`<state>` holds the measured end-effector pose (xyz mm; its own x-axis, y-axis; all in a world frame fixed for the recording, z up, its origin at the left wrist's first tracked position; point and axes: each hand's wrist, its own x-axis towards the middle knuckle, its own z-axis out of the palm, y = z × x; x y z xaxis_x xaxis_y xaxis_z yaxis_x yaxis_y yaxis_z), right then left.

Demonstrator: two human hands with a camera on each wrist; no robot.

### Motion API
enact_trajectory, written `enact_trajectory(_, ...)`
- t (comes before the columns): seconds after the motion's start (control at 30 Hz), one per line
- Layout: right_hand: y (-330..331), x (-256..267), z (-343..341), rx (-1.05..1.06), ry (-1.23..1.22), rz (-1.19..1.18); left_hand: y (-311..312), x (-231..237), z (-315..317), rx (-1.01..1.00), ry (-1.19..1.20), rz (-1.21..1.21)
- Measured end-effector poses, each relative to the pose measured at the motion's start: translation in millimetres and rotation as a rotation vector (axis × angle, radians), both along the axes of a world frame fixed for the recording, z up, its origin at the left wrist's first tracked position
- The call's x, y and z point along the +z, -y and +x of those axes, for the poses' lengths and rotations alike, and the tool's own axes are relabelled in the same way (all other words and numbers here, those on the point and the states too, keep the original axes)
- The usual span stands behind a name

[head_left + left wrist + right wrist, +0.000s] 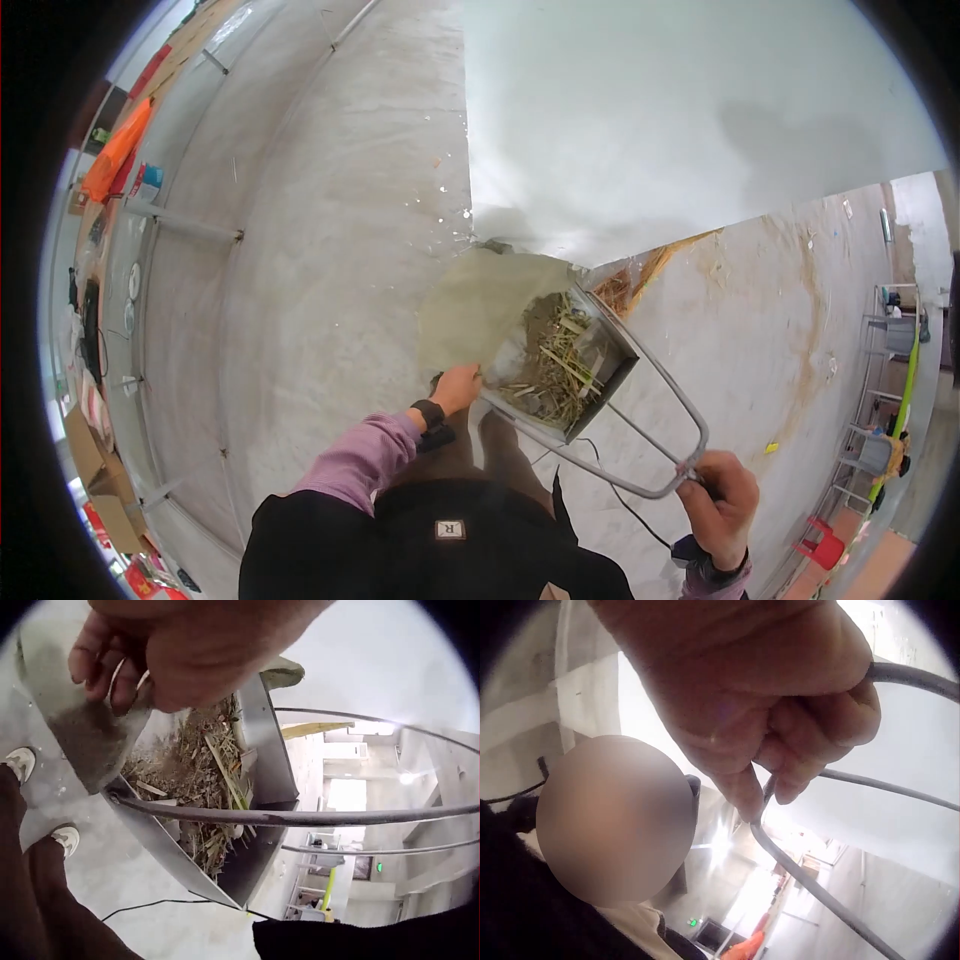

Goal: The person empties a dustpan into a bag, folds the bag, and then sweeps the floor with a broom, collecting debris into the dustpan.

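Observation:
My right hand [722,505] grips the end of the looped grey handle [655,492] of a metal dustpan [618,385]. The right wrist view shows the fingers curled round the bent metal bar [810,881]. Inside the pan lies a heap of dirt, straw and wood splinters [565,365]. A pale greenish sack [465,300] spreads at the pan's open side, its edge overlapping the pan's rim. At that edge my left hand [460,388] pinches the sack, with bent fingers [124,686] over its rim in the left wrist view.
A large white panel [690,110] stands ahead, with brown debris [625,280] along its base. A black cord [630,510] runs across the grey floor [330,260]. Shelving with cardboard boxes [105,470] lines the left; a ladder [870,420] and a red stool [822,545] are at right.

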<state>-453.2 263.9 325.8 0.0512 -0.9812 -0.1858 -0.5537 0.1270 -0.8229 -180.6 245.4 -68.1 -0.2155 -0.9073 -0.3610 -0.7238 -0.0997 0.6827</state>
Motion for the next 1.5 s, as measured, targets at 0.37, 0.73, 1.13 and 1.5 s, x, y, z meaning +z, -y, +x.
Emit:
enact_trajectory(0.37, 66.9, 53.6, 36.9, -0.031, 0.239, 0.012, 4.6, 77.6, 28.3, 0.074, -0.152, -0.126)
enact_trajectory(0.73, 72.4, 127.8, 59.6, -0.056, 0.435, 0.119, -12.0, 143.5, 45.9, 0.165, -0.348, 0.050)
enact_trajectory(1.13, 132.7, 156.0, 82.4, -0.312, 0.733, 0.193, 47.8, 185.3, 93.3, 0.046, -0.413, 0.101)
enact_trajectory(1.5, 158.2, 126.1, 42.1, -0.305, 1.099, 0.389, 37.2, 177.7, 84.0, 0.236, -0.457, 0.147)
